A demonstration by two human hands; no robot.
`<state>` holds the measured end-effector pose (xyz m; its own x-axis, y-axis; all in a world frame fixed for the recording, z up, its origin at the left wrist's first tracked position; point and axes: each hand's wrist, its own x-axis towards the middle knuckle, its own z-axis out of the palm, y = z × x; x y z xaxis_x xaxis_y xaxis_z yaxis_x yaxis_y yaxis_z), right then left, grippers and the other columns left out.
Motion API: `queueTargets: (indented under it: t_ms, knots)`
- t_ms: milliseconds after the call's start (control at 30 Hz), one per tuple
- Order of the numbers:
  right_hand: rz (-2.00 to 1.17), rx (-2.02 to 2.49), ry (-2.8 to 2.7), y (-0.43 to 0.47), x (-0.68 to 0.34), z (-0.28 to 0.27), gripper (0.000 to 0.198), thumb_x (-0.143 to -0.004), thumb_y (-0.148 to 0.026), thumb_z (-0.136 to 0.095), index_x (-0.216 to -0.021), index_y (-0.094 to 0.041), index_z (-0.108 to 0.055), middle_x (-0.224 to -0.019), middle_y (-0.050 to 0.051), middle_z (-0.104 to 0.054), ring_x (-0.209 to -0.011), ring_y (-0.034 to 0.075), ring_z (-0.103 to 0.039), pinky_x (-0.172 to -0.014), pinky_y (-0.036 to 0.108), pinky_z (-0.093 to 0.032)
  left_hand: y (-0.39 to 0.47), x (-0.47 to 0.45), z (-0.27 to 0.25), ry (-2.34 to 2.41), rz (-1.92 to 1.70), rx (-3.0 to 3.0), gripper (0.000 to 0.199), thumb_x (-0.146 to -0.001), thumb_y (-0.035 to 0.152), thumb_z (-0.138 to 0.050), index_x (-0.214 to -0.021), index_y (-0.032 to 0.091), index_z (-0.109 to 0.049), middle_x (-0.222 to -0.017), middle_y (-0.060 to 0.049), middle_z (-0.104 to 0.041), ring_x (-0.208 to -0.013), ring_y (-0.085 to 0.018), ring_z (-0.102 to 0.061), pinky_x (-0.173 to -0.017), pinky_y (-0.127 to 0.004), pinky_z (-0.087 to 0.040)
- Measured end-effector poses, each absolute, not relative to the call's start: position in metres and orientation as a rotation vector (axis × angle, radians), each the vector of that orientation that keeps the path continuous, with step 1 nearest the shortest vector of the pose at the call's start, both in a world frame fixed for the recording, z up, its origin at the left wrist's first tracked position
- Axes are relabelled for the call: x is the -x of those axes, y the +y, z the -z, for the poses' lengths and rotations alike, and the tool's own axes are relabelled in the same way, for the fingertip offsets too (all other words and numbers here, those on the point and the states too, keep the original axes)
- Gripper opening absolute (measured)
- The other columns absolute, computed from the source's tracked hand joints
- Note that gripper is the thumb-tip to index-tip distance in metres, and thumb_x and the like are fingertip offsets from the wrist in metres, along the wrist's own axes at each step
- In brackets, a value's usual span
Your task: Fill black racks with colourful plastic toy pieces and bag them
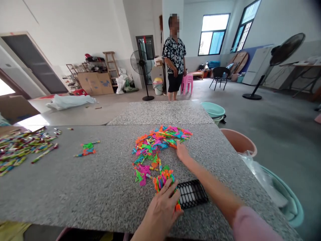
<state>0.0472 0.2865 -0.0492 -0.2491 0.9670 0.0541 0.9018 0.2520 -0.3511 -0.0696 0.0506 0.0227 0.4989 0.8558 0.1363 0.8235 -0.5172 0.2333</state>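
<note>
A row of small bright plastic toys (160,179), orange, green and pink, stands packed at the left end of a black lattice basket (193,194). My left hand (163,199) lies across that row, its fingers curled over and holding the toys. Farther off, my right hand (183,152) reaches the near right edge of a loose pile of similar toys (150,144), some pistol-like in outline. Its fingers are drawn together on a plastic toy there, partly hidden by the hand. The pile curves down the left side towards the basket.
Many slim colourful tubes (27,147) lie at the table's left, with a small toy group (88,149) apart from them. Basins (238,142) and a plastic bag (260,177) stand beyond the speckled tabletop's (112,190) right edge. A person (174,57) stands past the far end, near a fan (141,63).
</note>
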Motion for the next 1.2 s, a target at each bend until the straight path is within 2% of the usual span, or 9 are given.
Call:
queueTargets:
  t_ms: [167, 267, 367, 467, 567, 700, 833, 1033, 1200]
  knots:
    - [-0.450, 1.782, -2.333, 0.237, -0.136, 0.059, 0.023, -0.088, -0.020, -0.058, -0.111, -0.016, -0.058, -0.095, 0.010, -0.070, -0.090, 0.024, -0.066, -0.074, 0.029, -0.045, 0.053, 0.064, -0.034, 1.448, -0.339, -2.650, 0.029, -0.077, 0.020, -0.076, -0.101, 0.017, -0.061, -0.132, -0.013, -0.060, -0.133, -0.030, -0.046, -0.111, -0.045, -0.043]
    - [-0.536, 1.718, -2.392, 0.219, -0.174, 0.051, 0.028, -0.085, -0.029, -0.065, -0.109, -0.015, -0.060, -0.096, 0.009, -0.069, -0.091, 0.024, -0.065, -0.074, 0.028, -0.045, 0.055, 0.065, -0.035, 1.440, -0.344, -2.663, 0.032, -0.076, 0.019, -0.077, -0.104, 0.016, -0.060, -0.133, -0.016, -0.059, -0.132, -0.032, -0.047, -0.108, -0.047, -0.046]
    - [-0.430, 1.668, -2.405, 0.218, -0.182, 0.037, 0.021, -0.087, -0.016, -0.059, -0.108, -0.016, -0.063, -0.106, 0.009, -0.066, -0.096, 0.022, -0.063, -0.079, 0.026, -0.044, 0.055, 0.066, -0.034, 1.445, -0.350, -2.657, 0.032, -0.077, 0.019, -0.075, -0.105, 0.016, -0.060, -0.134, -0.016, -0.057, -0.132, -0.033, -0.047, -0.105, -0.049, -0.048]
    - [-0.185, 1.551, -2.464, 0.229, -0.165, 0.025, 0.032, -0.089, -0.003, -0.046, -0.112, -0.018, -0.062, -0.114, 0.010, -0.062, -0.101, 0.020, -0.060, -0.080, 0.026, -0.044, 0.055, 0.067, -0.033, 1.459, -0.350, -2.633, 0.030, -0.079, 0.020, -0.074, -0.106, 0.017, -0.061, -0.135, -0.015, -0.057, -0.132, -0.033, -0.046, -0.104, -0.050, -0.048]
    - [0.047, 1.317, -2.685, 0.249, -0.148, 0.022, 0.032, -0.089, -0.003, -0.049, -0.114, -0.018, -0.062, -0.123, 0.013, -0.057, -0.109, 0.024, -0.055, -0.080, 0.028, -0.046, 0.054, 0.069, -0.033, 1.459, -0.369, -2.603, 0.028, -0.082, 0.022, -0.071, -0.107, 0.018, -0.061, -0.137, -0.013, -0.056, -0.134, -0.032, -0.044, -0.106, -0.050, -0.046]
    - [0.056, 1.171, -2.891, 0.266, -0.161, 0.029, 0.017, -0.092, -0.010, -0.051, -0.093, -0.014, -0.067, -0.112, 0.013, -0.062, -0.105, 0.024, -0.056, -0.081, 0.028, -0.046, 0.053, 0.071, -0.033, 1.450, -0.403, -2.574, 0.028, -0.084, 0.027, -0.069, -0.110, 0.018, -0.061, -0.138, -0.012, -0.055, -0.136, -0.032, -0.041, -0.107, -0.049, -0.045]
    - [-0.138, 1.248, -2.644, 0.250, -0.202, 0.036, 0.016, -0.090, -0.009, -0.052, -0.091, -0.014, -0.068, -0.108, 0.011, -0.063, -0.096, 0.020, -0.058, -0.082, 0.027, -0.045, 0.052, 0.072, -0.032, 1.418, -0.426, -2.570, 0.027, -0.087, 0.030, -0.067, -0.110, 0.018, -0.061, -0.137, -0.012, -0.055, -0.137, -0.030, -0.040, -0.109, -0.048, -0.042]
    - [-0.871, 1.320, -2.051, 0.168, -0.192, 0.047, 0.009, -0.083, -0.020, -0.060, -0.090, -0.018, -0.065, -0.077, 0.000, -0.064, -0.066, 0.014, -0.058, -0.064, 0.023, -0.044, 0.055, 0.072, -0.031, 1.432, -0.383, -2.586, 0.026, -0.090, 0.033, -0.062, -0.111, 0.019, -0.060, -0.141, -0.012, -0.051, -0.137, -0.031, -0.040, -0.108, -0.049, -0.044]
    - [-1.132, 1.300, -1.885, 0.135, -0.137, 0.055, 0.015, -0.078, -0.013, -0.059, -0.093, -0.016, -0.059, -0.075, 0.000, -0.065, -0.065, 0.014, -0.061, -0.062, 0.022, -0.046, 0.055, 0.073, -0.032, 1.416, -0.359, -2.610, 0.027, -0.091, 0.035, -0.060, -0.113, 0.020, -0.059, -0.140, -0.011, -0.051, -0.137, -0.031, -0.039, -0.109, -0.049, -0.042]
